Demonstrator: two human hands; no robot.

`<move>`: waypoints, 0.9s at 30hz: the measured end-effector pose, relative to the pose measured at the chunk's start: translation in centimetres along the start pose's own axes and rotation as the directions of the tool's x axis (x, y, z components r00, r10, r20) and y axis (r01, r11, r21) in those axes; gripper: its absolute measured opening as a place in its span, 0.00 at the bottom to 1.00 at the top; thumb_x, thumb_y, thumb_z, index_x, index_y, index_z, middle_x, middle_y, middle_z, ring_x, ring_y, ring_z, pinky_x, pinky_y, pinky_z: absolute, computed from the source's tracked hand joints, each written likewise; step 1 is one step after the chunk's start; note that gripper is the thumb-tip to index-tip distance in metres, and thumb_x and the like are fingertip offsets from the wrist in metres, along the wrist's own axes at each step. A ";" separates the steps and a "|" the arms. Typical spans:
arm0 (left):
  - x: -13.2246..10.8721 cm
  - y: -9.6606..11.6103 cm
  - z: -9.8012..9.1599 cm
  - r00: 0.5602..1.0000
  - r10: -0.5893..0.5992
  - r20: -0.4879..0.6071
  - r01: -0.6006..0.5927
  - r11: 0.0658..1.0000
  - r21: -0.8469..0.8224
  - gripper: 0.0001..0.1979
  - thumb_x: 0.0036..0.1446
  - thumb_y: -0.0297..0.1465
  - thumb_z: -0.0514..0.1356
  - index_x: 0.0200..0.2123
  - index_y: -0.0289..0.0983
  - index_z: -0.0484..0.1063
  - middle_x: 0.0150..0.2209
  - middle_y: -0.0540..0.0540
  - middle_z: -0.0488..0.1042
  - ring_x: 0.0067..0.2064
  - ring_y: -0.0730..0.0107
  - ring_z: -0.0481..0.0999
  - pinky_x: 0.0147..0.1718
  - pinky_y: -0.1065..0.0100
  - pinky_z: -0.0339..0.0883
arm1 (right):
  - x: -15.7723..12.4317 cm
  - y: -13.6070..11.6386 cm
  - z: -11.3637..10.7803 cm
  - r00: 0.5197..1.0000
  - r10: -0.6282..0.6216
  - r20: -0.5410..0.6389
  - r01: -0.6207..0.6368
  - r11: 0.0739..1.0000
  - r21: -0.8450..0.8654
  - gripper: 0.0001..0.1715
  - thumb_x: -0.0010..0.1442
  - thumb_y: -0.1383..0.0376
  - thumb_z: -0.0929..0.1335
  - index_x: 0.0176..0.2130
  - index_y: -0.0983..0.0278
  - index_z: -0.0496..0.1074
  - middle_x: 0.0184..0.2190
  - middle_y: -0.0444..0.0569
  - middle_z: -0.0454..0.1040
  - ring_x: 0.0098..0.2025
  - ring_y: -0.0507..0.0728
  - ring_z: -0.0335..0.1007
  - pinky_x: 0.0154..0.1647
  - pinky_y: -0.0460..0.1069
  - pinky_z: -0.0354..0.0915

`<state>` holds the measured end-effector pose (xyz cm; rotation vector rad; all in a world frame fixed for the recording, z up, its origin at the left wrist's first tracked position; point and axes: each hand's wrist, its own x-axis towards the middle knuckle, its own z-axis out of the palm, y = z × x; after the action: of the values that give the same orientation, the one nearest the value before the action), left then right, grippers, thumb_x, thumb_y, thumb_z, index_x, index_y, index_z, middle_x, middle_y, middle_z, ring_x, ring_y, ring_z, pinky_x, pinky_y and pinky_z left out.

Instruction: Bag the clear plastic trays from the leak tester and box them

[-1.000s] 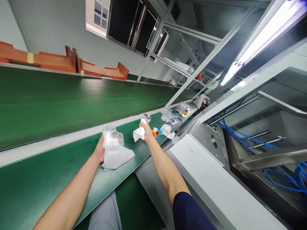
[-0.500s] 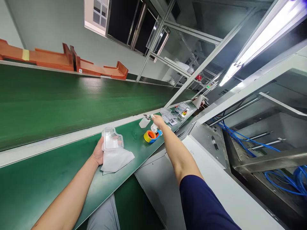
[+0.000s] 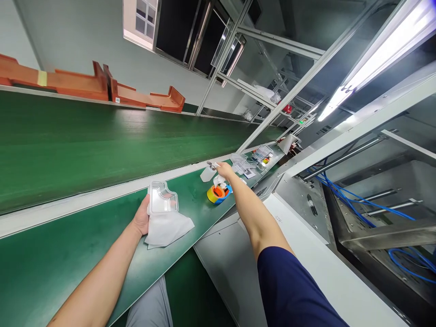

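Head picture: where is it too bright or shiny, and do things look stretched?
Head view: the lamp is washed out white and looks stretched toward the corner; the far green surface has a pale glare patch; the clear tray in the left hand glints.

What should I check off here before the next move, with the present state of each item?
1. Left hand grips the clear tray at its side: ok.
2. White sheets sit right by the tray's near edge: ok.
3. Right hand is at the white bottle: ok.
4. Right fingertips touch the bottle's metal top: cannot tell, too small.
5. White wipe hangs free of the tape: cannot tell, they overlap in view.
6. Yellow tape roll is well away from the bottle: not ok, it lies close by.
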<state>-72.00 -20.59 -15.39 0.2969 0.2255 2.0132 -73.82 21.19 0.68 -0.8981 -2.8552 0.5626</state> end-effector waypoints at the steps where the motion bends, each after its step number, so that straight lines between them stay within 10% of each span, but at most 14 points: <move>1: 0.0 0.0 0.0 1.000 0.001 0.000 -0.001 1.000 0.001 0.36 0.59 0.57 0.67 0.57 0.35 0.78 0.54 0.34 0.82 0.59 0.39 0.80 0.68 0.43 0.69 | 0.1 0.0 0.0 1.000 0.003 -0.007 -0.003 1.000 0.001 0.17 0.62 0.69 0.67 0.45 0.62 0.85 0.35 0.49 0.80 0.39 0.58 0.73 0.38 0.45 0.63; 18: 0.3 -0.1 -0.6 1.000 -0.005 -0.017 0.005 1.000 0.007 0.40 0.56 0.61 0.67 0.58 0.36 0.76 0.52 0.35 0.83 0.59 0.40 0.80 0.67 0.45 0.68 | -3.0 -2.4 -1.6 0.993 0.113 -0.037 -0.087 0.906 0.415 0.06 0.55 0.71 0.64 0.35 0.64 0.70 0.21 0.41 0.61 0.21 0.52 0.56 0.23 0.45 0.54; 24: 0.5 0.2 1.0 0.999 0.042 -0.029 -0.041 0.999 0.009 0.44 0.56 0.62 0.65 0.62 0.34 0.72 0.55 0.34 0.81 0.59 0.39 0.79 0.63 0.46 0.70 | -7.5 -5.1 -0.2 0.974 0.113 0.195 -0.222 0.333 0.916 0.16 0.58 0.63 0.68 0.30 0.58 0.54 0.21 0.38 0.51 0.20 0.51 0.49 0.20 0.45 0.55; 27: 0.4 0.3 1.7 0.999 0.043 0.019 -0.044 0.998 0.039 0.48 0.51 0.66 0.66 0.61 0.32 0.73 0.54 0.32 0.81 0.60 0.35 0.77 0.64 0.44 0.68 | -10.3 -5.9 0.6 0.964 0.147 0.223 -0.255 0.255 0.933 0.17 0.58 0.61 0.69 0.30 0.58 0.54 0.21 0.37 0.50 0.20 0.51 0.48 0.19 0.45 0.53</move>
<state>-71.96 -20.32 -13.64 0.3476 0.2492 2.0501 -68.68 10.67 2.56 -0.9053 -1.7115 2.0834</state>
